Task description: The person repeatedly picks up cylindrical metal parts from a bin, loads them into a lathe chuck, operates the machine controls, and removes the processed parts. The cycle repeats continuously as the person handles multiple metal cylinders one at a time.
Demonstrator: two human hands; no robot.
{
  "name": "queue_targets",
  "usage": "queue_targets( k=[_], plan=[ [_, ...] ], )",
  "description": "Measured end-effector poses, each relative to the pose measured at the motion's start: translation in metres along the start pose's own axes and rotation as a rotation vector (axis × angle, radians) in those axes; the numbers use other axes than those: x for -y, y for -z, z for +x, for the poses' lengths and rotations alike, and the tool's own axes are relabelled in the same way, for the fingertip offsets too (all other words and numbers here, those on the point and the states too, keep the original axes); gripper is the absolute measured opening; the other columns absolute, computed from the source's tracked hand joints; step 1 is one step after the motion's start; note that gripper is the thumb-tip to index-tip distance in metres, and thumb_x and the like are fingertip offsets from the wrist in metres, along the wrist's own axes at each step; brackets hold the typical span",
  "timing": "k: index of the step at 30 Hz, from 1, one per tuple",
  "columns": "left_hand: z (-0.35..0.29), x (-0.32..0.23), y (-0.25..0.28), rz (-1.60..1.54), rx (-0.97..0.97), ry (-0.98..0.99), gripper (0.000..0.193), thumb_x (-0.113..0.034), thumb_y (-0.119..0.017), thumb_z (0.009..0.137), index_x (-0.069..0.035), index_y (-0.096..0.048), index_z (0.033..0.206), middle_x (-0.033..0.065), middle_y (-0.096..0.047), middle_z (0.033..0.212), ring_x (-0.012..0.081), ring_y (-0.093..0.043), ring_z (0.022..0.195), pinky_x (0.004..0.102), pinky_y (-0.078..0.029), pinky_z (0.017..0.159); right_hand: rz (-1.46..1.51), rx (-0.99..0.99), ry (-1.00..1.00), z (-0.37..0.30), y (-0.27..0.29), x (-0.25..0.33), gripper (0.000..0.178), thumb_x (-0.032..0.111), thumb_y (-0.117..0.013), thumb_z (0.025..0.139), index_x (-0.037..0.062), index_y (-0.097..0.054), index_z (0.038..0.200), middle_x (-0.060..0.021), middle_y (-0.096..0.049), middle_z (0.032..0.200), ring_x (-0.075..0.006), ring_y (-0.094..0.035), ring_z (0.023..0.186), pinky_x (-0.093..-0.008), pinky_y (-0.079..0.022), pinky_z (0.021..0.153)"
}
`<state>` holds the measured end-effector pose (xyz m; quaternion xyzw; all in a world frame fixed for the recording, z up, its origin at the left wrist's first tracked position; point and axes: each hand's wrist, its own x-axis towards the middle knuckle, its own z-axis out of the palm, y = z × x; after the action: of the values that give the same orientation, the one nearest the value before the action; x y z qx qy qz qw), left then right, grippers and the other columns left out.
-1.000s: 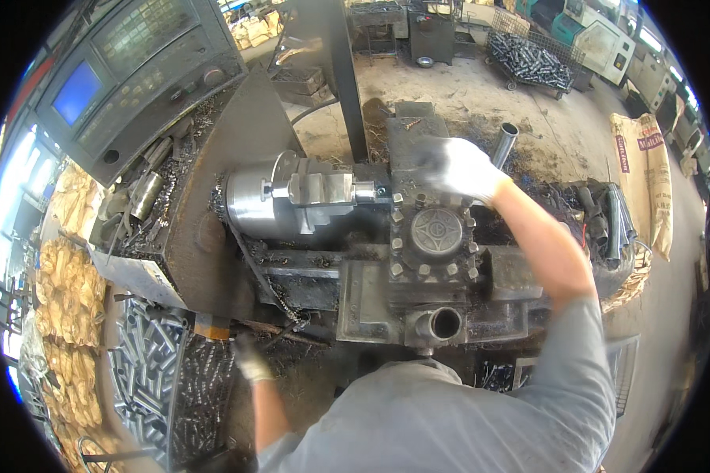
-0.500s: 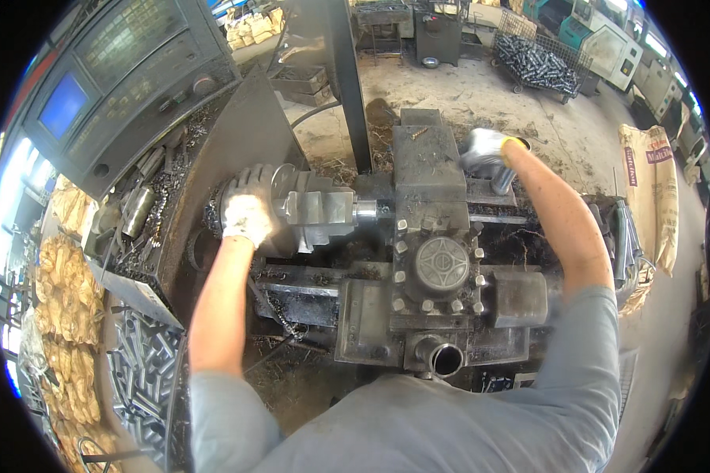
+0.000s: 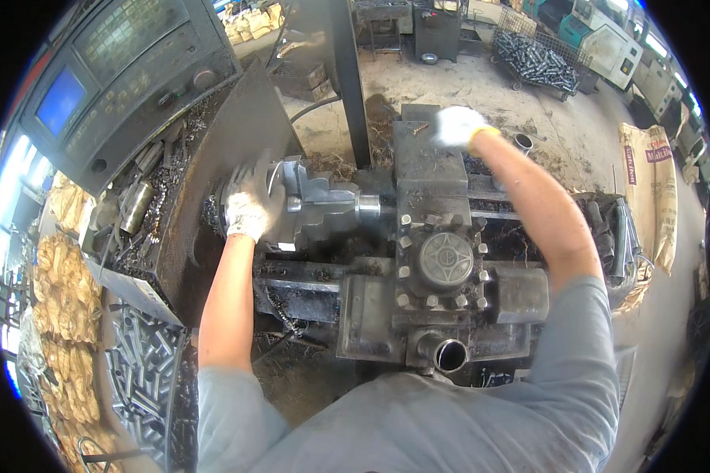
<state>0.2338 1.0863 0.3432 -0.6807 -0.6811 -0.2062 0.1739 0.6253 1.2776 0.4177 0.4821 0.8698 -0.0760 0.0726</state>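
My left hand [image 3: 251, 206], in a whitish work glove with dark grimy fingers, rests on the rim of the lathe chuck [image 3: 288, 225] with its fingers stretched out. The chuck has stepped jaws [image 3: 323, 191], and a short shiny metal piece [image 3: 368, 206] shows at their right end. My right hand [image 3: 459, 128], in a white glove with a yellow cuff, is above the far part of the dark tool block [image 3: 427, 162]. Motion smears its fingers, so I cannot tell whether it holds anything. An open-ended metal tube [image 3: 522, 143] stands beyond my right forearm.
A bolted turret with a round cap [image 3: 446, 258] stands right of the chuck. At left are a control panel [image 3: 118, 87], a splash plate [image 3: 225, 158] and a bin of cut tubes [image 3: 144, 359]. A wire cart of metal parts [image 3: 538, 63] stands far right.
My right hand has moved left and away from me, from beside the tool block to over it. The chuck jaws have turned. My left hand stays on the chuck.
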Motion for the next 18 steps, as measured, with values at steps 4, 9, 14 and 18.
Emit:
queue_targets(
  k=[4, 9, 14, 18],
  plan=[
    [0.006, -0.002, 0.002, 0.001, 0.023, 0.051, 0.066, -0.026, -0.07, 0.09, -0.004, -0.055, 0.151, 0.0264, -0.066, 0.139, 0.0457, -0.06, 0.132, 0.0529, -0.043, 0.118, 0.113, 0.409, 0.581, 0.019, -0.058, 0.1, 0.063, 0.057, -0.085, 0.076, 0.0001, -0.082, 0.103, -0.019, -0.081, 0.102, -0.032, -0.078, 0.092, -0.0457, -0.061, 0.084],
    [0.0, -0.008, 0.006, -0.037, -0.015, 0.062, 0.069, -0.024, -0.073, 0.087, -0.005, -0.054, 0.151, 0.0267, -0.066, 0.14, 0.0456, -0.058, 0.134, 0.053, -0.041, 0.121, 0.281, 0.822, 0.299, 0.062, -0.092, 0.094, 0.038, 0.033, -0.087, 0.082, 0.0052, -0.082, 0.106, -0.014, -0.082, 0.103, -0.0235, -0.079, 0.086, -0.0418, -0.061, 0.072],
    [-0.001, -0.006, 0.007, -0.053, -0.054, 0.038, 0.068, -0.02, -0.074, 0.084, -0.006, -0.056, 0.148, 0.0254, -0.067, 0.136, 0.0458, -0.058, 0.132, 0.0533, -0.043, 0.118, 0.476, 0.606, 0.429, 0.069, -0.099, 0.092, 0.042, 0.024, -0.092, 0.071, -0.0015, -0.081, 0.103, -0.0123, -0.08, 0.091, -0.0187, -0.074, 0.078, -0.039, -0.056, 0.065],
    [-0.006, -0.007, 0.007, -0.062, -0.102, 0.04, 0.067, -0.022, -0.075, 0.084, -0.008, -0.057, 0.148, 0.0236, -0.067, 0.137, 0.0422, -0.059, 0.132, 0.0504, -0.042, 0.12, 0.108, 0.462, 0.184, 0.028, -0.092, 0.099, 0.045, 0.033, -0.089, 0.07, -0.0022, -0.08, 0.097, -0.0161, -0.079, 0.087, -0.0287, -0.076, 0.079, -0.045, -0.059, 0.07]
  ],
)
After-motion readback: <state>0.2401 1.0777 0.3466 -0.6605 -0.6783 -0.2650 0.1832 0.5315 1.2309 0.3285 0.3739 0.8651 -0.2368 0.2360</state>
